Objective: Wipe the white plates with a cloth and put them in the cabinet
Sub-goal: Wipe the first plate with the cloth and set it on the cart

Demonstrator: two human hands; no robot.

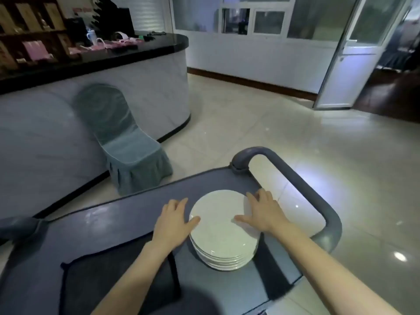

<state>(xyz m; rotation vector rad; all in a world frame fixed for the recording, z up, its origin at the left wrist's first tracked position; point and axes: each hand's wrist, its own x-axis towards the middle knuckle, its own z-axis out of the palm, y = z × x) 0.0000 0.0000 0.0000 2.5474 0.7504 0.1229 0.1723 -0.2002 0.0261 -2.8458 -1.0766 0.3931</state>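
My left hand (172, 220) and right hand (264, 212), fingers spread, flank the stack of round white ceramic plates (221, 228) on the grey cart (113, 226), thumbs on its top plate; dark cloth (102, 285) nearby.

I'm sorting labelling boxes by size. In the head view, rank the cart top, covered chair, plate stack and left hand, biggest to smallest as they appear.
1. cart top
2. covered chair, though it stands farther from the camera
3. plate stack
4. left hand
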